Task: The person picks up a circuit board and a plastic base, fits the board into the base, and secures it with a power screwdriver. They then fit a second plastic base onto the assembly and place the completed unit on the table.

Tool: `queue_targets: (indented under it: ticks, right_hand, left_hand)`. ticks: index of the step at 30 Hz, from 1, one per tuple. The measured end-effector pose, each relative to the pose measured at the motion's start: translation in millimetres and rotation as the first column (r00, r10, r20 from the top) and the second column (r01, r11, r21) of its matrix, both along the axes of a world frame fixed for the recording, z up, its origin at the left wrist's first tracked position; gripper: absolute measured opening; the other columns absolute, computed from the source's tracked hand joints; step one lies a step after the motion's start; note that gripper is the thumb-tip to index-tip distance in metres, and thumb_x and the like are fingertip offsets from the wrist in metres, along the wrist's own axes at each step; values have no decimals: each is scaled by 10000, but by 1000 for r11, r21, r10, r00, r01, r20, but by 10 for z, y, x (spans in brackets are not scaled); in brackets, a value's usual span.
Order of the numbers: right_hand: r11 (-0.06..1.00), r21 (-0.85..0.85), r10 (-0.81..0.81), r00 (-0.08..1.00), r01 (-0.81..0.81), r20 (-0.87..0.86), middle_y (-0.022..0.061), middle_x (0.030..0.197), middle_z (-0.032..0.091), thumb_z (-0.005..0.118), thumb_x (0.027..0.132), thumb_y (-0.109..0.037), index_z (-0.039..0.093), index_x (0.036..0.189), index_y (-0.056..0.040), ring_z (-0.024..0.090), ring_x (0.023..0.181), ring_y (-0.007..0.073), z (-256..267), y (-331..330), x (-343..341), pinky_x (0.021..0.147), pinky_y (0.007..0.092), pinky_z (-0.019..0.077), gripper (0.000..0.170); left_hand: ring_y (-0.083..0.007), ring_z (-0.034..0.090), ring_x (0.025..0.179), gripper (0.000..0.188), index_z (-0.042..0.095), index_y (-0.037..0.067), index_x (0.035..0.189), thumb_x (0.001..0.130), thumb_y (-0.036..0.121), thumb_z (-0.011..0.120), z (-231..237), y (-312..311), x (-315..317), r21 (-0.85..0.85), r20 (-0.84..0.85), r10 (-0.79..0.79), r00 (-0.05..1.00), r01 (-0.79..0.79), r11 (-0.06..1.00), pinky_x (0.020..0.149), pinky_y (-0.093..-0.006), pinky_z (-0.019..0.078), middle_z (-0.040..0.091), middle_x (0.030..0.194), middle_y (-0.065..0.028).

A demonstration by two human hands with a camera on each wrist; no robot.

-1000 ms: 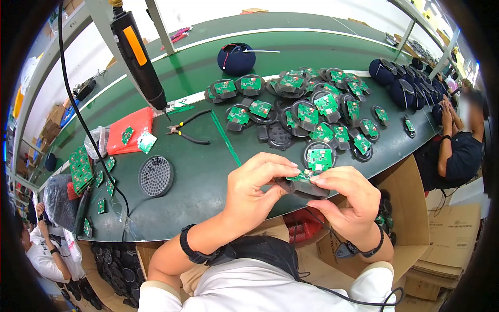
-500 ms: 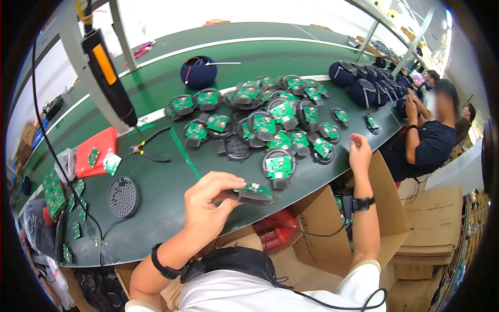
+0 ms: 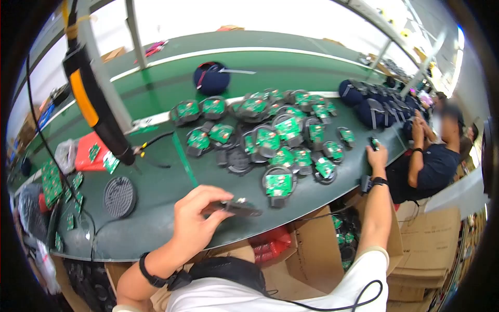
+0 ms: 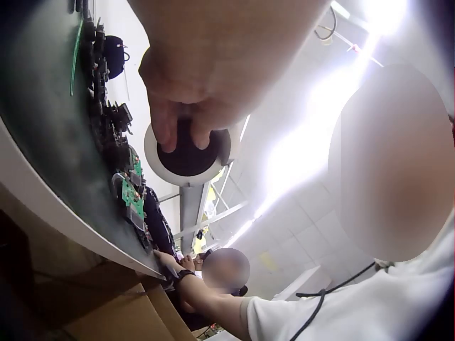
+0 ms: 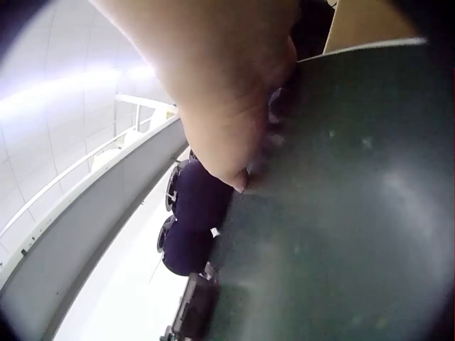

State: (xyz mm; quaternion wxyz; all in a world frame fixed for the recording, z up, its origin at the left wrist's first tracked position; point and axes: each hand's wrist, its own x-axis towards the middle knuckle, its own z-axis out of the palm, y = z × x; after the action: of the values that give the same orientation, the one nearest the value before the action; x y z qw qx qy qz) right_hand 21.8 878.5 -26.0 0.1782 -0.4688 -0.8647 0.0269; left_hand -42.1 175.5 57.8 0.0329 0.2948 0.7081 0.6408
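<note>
A thin round black plastic casing [image 3: 243, 209] is pinched edge-on in the grip of the left hand [image 3: 196, 216], above the dark green surface [image 3: 156, 213], at lower centre of the frame. At centre right, a small black casing with a green circuit board [image 3: 375, 141] is reached by the fingertips of the right hand [image 3: 379, 157]; whether its grip is closed cannot be told. Black casings with green boards [image 3: 267, 139] are heaped at centre.
</note>
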Motion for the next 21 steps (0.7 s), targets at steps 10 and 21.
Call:
queue_targets:
  ticks: [10,21]
  right_hand:
    - [936,345,-14,989,65,-150,329,1036,740,530,1091,-289,553,1315,-87,719,959,522,31,238,139,837,619,541,302]
    - [195,-185,26,193,-963,-981,142,1358,621,579,1067,-4,489,1357,-67,670,1225,284,560,-3573,261,1042,478,604,311]
  left_hand:
    - [-201,730,1053,397,760,5,1146,798,-186,753,56,113,-59,-7,24,-3,1000,4,1000,860,-308,675,693,1169,-129]
    - [-210,714,1121,440,755,2,1170,791,-221,731,64,143,-54,98,42,-37,998,33,995,903,-300,659,676,1211,-125]
